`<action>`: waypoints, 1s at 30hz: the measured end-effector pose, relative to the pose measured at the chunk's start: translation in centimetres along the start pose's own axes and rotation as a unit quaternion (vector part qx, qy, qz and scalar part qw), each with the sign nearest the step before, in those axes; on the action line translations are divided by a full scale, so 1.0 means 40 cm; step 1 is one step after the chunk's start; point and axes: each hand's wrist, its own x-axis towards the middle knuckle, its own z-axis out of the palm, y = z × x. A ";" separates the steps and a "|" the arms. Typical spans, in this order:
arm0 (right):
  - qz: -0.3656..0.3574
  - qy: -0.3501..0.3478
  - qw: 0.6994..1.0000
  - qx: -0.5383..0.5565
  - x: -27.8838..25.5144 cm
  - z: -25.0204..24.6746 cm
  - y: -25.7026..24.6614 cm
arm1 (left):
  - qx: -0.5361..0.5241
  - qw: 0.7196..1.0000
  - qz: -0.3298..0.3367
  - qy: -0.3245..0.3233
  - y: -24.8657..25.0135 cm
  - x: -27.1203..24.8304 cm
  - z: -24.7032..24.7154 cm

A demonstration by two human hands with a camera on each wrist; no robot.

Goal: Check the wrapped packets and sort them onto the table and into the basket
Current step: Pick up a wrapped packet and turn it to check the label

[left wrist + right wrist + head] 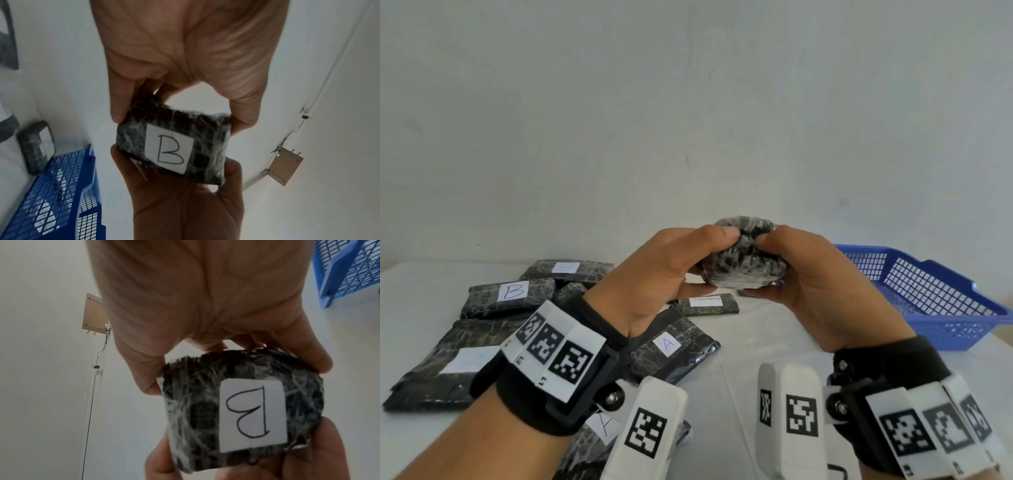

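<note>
While held up over the table (774, 329) in the head view: wrapped packet (744, 255) pinched between left hand (664, 274) and right hand (815, 284), thumbs on top, fingers curled underneath. Blue basket (935, 291) off to the right, looks empty; other labelled packets (510, 296) piled on the left.

From the left wrist: label (169, 150) reading B, facing away from the head, so probably worth tipping it toward the eyes before deciding anything.

From the right wrist: same B, seen upside down. Fingertips (148, 384) gripping the crinkly wrap edge. Best kept as a light pinch, no squashing, then into whichever spot B belongs.
</note>
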 end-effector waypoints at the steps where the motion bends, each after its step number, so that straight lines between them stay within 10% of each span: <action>1: 0.000 -0.005 1.000 0.000 -0.001 0.001 0.000 | -0.009 1.000 0.000 0.012 -0.003 0.004 -0.002; 24: -0.023 -0.028 0.999 0.001 -0.001 -0.004 -0.003 | -0.005 0.998 0.012 0.054 -0.006 0.007 -0.016; 30: -0.074 0.007 0.994 -0.082 -0.005 0.004 -0.005 | -0.088 0.990 -0.089 0.070 0.000 0.010 -0.021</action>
